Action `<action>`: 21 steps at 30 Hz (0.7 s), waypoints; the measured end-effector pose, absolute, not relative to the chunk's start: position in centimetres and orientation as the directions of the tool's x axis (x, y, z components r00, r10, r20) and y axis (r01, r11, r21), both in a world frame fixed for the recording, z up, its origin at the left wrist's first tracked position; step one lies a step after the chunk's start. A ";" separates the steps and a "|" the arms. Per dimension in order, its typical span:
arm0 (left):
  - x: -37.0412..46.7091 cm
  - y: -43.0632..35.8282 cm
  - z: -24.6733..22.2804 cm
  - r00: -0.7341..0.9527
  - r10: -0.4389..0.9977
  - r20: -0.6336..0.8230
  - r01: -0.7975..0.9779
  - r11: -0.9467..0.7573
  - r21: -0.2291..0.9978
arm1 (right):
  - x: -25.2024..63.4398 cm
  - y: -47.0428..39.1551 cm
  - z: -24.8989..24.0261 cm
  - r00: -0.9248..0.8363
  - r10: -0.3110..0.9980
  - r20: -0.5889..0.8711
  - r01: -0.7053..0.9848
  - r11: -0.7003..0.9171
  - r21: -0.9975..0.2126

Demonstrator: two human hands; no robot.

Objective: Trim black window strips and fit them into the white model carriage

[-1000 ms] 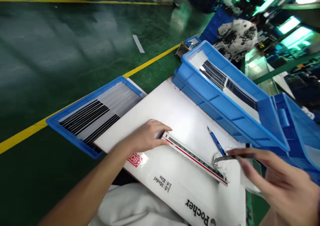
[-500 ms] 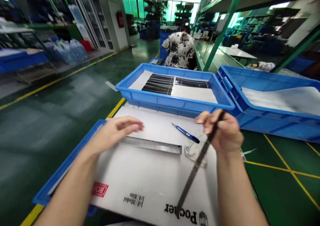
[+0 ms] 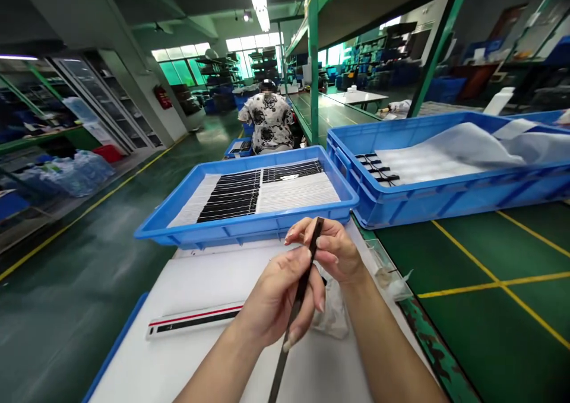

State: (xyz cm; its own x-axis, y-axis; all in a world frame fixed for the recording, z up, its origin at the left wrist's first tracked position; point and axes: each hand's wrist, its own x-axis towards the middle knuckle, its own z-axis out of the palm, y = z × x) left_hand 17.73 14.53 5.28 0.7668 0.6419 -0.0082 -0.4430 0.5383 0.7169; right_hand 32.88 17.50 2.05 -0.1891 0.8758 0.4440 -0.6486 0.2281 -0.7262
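My right hand [image 3: 336, 250] pinches the upper end of a long, thin dark strip [image 3: 291, 326] between thumb and fingers. Lower down, my left hand [image 3: 282, 293] is closed around the same strip, its thumb pressed on the face. The strip slants down toward me, and its lower end runs out of the picture. On the white board [image 3: 178, 367] left of my hands lies a pale bar with a red line and a black band [image 3: 191, 321]; my left hand hides its right end. A crumpled whitish cloth [image 3: 333, 314] lies partly behind my right wrist.
Beyond the board, a blue tray [image 3: 249, 228] holds rows of dark strips [image 3: 231, 198] on white lining. A second blue tray [image 3: 427, 204], to the right, contains white sheeting and several dark pieces. A person in a patterned shirt [image 3: 269, 121] sits farther back. A green shelf post [image 3: 312, 64] rises behind.
My left hand has come right from above the board and closed on the dark strip, which my right hand still holds. The camera view has turned up and right; the blue knife is no longer visible.
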 end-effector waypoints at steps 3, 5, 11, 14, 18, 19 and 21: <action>17.9 14.9 5.3 0.767 0.641 -0.020 -0.443 0.552 0.707 | 33.0 17.5 2.2 -0.196 0.896 0.397 -0.591 0.216 -0.778; 17.6 15.3 5.3 0.733 0.680 -0.019 -0.452 0.508 0.733 | 33.1 17.5 2.2 -0.183 0.915 0.358 -0.525 0.217 -0.823; 15.4 15.9 7.0 0.542 0.836 0.087 -0.513 0.247 0.822 | 33.5 18.6 -0.7 -0.239 0.963 0.123 -0.010 0.124 -0.992; 13.8 15.8 8.1 0.497 0.849 0.181 -0.600 0.185 0.779 | 33.3 18.8 -3.3 -0.282 0.956 -0.085 0.397 0.035 -0.917; 11.4 15.6 9.4 0.430 0.850 0.305 -0.724 0.122 0.679 | 32.7 18.2 -6.2 -0.206 0.956 -0.209 0.712 0.000 -0.702; 10.8 15.6 9.7 0.414 0.846 0.335 -0.749 0.108 0.653 | 32.5 18.0 -6.7 -0.193 0.958 -0.212 0.750 0.005 -0.661; 9.7 15.6 10.1 0.400 0.829 0.391 -0.787 0.092 0.610 | 32.3 17.4 -7.5 -0.178 0.963 -0.205 0.796 0.018 -0.605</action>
State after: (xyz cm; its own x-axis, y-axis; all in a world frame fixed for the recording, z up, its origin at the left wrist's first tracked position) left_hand 9.70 15.65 10.14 0.4000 0.8291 0.3907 -0.7871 0.0923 0.6099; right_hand 32.33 17.41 -7.53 -0.1776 0.9626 -0.2048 0.7958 0.0181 -0.6053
